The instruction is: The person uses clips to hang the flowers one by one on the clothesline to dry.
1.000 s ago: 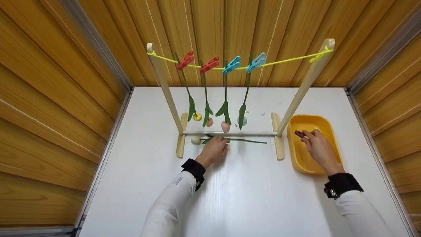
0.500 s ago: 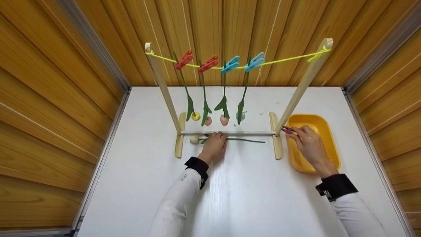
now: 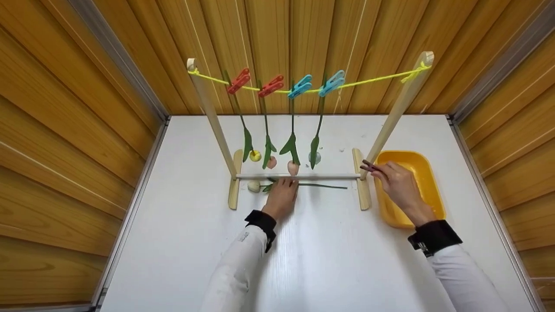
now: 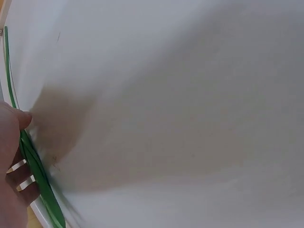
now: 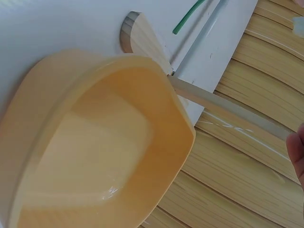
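Observation:
My left hand [image 3: 282,197] is at the white tulip [image 3: 254,186], which lies sideways on the table just in front of the rack's bottom bar. In the left wrist view, thumb and fingers pinch its green stem [image 4: 8,66] beside a leaf. Between thumb and fingertips, my right hand [image 3: 399,186] holds a dark purple clothespin [image 3: 368,166] in front of the rack's right post. Red clothespins [image 3: 271,86] and blue clothespins [image 3: 299,86] hold several tulips head-down on a yellow cord [image 3: 373,82]. In the right wrist view only fingertips show, and the clothespin is out of sight.
A yellow tub [image 3: 429,186] stands on the right, beside the rack's right foot [image 3: 364,195]. Wooden posts [image 3: 212,117] carry the cord, joined below by a pale bar [image 3: 323,176]. Wood-panelled walls [image 3: 65,173] enclose the white table [image 3: 173,242].
My right hand has carried the purple clothespin left, out from over the tub to the right post. The left hand stays at the white tulip. The whole view has shifted slightly.

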Demonstrator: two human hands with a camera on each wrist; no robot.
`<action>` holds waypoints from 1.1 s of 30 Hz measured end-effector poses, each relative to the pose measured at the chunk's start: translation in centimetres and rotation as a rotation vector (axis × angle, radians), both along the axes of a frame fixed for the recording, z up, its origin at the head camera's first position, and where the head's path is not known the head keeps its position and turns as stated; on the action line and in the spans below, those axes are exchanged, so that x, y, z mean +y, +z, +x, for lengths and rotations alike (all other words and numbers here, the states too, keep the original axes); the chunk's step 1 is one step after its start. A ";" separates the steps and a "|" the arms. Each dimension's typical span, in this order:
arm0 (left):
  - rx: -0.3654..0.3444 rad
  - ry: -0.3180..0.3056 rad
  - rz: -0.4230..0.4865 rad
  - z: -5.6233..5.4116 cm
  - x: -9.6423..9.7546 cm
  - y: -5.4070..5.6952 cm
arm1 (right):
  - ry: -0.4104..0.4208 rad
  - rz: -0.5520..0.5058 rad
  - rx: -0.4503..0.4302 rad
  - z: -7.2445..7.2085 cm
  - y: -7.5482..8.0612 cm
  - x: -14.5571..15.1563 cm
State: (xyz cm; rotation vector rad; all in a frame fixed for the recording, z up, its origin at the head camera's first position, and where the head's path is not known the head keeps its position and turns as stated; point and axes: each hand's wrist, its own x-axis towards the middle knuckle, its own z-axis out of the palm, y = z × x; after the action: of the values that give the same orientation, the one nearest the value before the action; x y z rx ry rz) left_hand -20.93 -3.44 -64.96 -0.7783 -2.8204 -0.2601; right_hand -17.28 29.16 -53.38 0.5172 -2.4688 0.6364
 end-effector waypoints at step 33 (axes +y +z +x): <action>-0.085 -0.110 -0.169 1.9 -0.6 1.4 | 0.016 -0.034 -0.088 0.1 -1.4 -1.1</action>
State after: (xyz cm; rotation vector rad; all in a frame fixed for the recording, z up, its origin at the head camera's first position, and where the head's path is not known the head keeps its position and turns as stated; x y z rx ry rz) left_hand -19.00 -4.01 -63.57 -0.9821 -2.9122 -0.0738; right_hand -17.21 28.01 -54.74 0.5068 -2.5335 0.7205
